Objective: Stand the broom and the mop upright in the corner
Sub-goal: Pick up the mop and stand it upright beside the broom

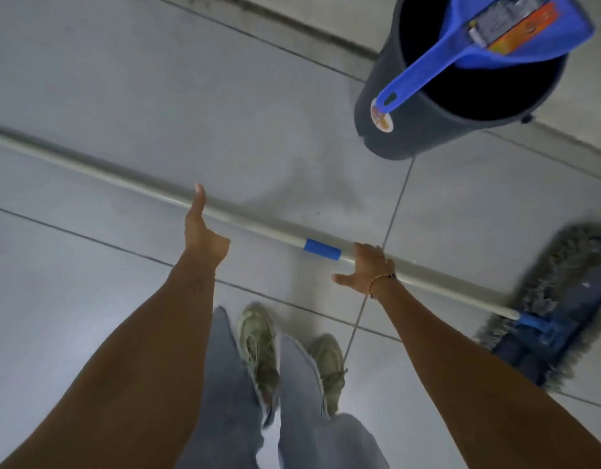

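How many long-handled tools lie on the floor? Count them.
1: the mop, lying across the floor, head at right near the bucket. No broom in view; it may be outside the frame.

I see the mop (560, 309) lying flat on the tiled floor (89, 79) | right hand (367, 270) over its white pole, grip maybe not closed | left hand (202, 231) open above pole | dustpan (488, 38) in grey bucket (427, 130)

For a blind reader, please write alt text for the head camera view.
Both hands reach down to a mop lying flat on the tiled floor: right hand on its white pole, left hand open above it. Behind stands a dark bucket holding a blue dustpan.
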